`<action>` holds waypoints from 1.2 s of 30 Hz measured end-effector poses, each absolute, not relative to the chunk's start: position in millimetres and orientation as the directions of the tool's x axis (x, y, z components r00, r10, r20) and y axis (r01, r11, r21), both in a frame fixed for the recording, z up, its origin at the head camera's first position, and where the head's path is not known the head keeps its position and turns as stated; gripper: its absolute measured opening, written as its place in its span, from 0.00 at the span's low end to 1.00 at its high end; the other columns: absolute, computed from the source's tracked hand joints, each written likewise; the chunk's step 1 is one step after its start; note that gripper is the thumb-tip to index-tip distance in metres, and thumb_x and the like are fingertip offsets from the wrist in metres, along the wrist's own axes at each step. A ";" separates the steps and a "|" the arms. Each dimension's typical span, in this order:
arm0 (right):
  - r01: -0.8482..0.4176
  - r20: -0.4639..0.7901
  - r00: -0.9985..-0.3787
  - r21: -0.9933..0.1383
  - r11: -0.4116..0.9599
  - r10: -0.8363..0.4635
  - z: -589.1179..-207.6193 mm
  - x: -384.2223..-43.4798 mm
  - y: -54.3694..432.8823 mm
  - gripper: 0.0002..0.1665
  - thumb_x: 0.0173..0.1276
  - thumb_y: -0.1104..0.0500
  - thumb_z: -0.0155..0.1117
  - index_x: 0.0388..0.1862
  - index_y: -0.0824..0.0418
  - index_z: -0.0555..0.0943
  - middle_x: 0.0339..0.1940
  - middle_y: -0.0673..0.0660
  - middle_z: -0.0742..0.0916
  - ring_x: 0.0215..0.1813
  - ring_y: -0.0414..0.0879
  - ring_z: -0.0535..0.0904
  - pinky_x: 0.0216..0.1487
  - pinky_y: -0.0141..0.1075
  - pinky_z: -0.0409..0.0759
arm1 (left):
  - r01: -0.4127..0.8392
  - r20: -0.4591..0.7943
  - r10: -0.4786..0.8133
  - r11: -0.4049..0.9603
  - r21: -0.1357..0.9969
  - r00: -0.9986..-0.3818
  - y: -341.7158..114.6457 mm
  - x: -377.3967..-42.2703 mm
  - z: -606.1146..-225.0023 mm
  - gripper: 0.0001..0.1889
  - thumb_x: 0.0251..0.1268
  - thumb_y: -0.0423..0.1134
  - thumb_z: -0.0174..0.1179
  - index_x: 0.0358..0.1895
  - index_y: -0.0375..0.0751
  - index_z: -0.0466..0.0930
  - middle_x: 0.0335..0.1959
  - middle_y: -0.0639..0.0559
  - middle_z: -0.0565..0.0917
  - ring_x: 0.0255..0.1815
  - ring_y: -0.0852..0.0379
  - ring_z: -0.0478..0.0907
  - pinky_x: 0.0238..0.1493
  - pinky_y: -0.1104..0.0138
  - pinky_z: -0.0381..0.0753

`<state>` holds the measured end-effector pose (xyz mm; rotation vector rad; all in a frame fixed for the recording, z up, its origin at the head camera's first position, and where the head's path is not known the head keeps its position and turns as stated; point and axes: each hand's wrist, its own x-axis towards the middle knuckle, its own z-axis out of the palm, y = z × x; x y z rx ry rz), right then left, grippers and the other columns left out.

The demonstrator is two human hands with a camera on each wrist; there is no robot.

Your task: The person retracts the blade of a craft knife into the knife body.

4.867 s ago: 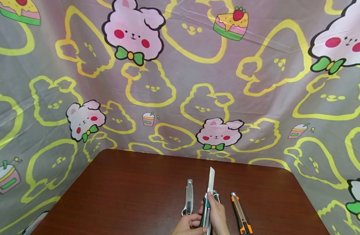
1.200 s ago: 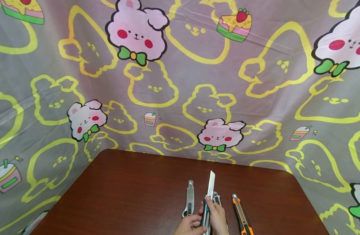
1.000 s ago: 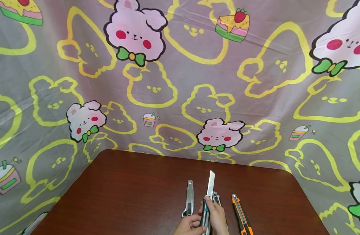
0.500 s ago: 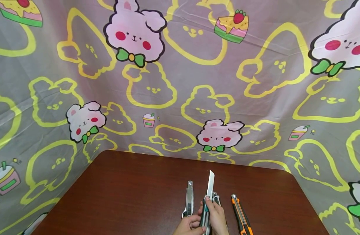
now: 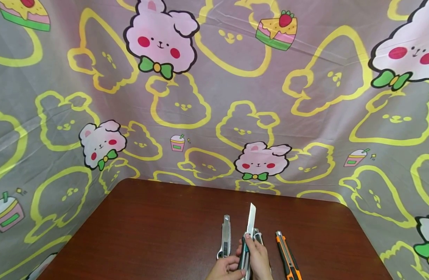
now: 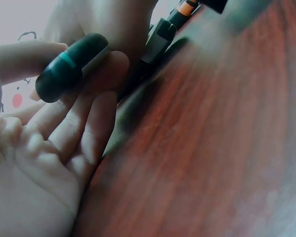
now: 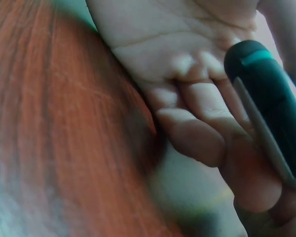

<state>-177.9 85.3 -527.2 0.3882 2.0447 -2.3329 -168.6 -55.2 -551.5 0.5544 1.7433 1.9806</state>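
Observation:
In the head view, both hands hold a dark green and silver snap-off utility knife [image 5: 245,254] low in the picture. Its bare blade [image 5: 251,217] sticks out long, pointing away from me. My right hand [image 5: 259,259] grips the handle from the right, thumb laid along the top near the teal slider. The left hand [image 5: 224,269] pinches the rear of the handle between thumb and fingers. Seen in the left wrist view, the rounded dark handle end [image 6: 71,69] lies between thumb and fingers. In the right wrist view, the same handle [image 7: 274,108] lies over curled fingers.
A silver utility knife [image 5: 226,235] lies on the brown table [image 5: 158,233] left of the hands. Another grey one [image 5: 258,235] is partly hidden behind the right hand. An orange and black utility knife [image 5: 288,256] lies further right. A printed cloth [image 5: 200,97] hangs behind the table.
Compared with about five seconds ago, the hands and the knife sit slightly lower in the head view. The grip and the blade's length look the same; the other knives stay put.

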 end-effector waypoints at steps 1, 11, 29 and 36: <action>0.173 -0.194 -0.969 -0.975 -0.140 0.154 -527.1 -177.9 85.1 0.26 0.77 0.47 0.47 0.40 0.70 0.79 0.19 0.48 0.84 0.25 0.41 0.80 0.32 0.31 0.78 | -0.063 0.009 0.571 -0.108 0.992 -0.821 -55.2 -168.8 -551.9 0.19 0.60 0.33 0.59 0.49 0.19 0.76 0.40 0.29 0.85 0.31 0.68 0.80 0.34 0.79 0.78; 0.176 -0.195 -0.967 -0.977 -0.124 0.164 -526.7 -177.7 85.0 0.26 0.77 0.48 0.47 0.41 0.71 0.79 0.19 0.49 0.84 0.25 0.42 0.79 0.32 0.31 0.78 | -0.073 -0.002 0.566 -0.103 0.992 -0.824 -54.6 -169.2 -553.1 0.18 0.60 0.33 0.59 0.48 0.20 0.77 0.40 0.29 0.85 0.31 0.67 0.80 0.33 0.78 0.78; 0.172 -0.191 -0.964 -0.979 -0.114 0.188 -526.4 -177.4 85.3 0.29 0.76 0.48 0.48 0.42 0.75 0.79 0.18 0.48 0.84 0.25 0.40 0.80 0.33 0.30 0.78 | -0.062 0.008 0.570 -0.104 0.993 -0.821 -54.8 -168.9 -551.4 0.19 0.60 0.34 0.59 0.48 0.18 0.76 0.40 0.27 0.84 0.31 0.68 0.80 0.33 0.79 0.77; 0.169 -0.189 -0.965 -0.978 -0.120 0.181 -527.4 -177.9 85.1 0.28 0.76 0.48 0.48 0.41 0.73 0.79 0.18 0.48 0.84 0.25 0.41 0.79 0.32 0.31 0.77 | -0.071 0.001 0.571 -0.105 0.992 -0.821 -55.0 -169.3 -552.5 0.19 0.60 0.34 0.59 0.49 0.19 0.76 0.39 0.29 0.85 0.31 0.67 0.80 0.32 0.79 0.77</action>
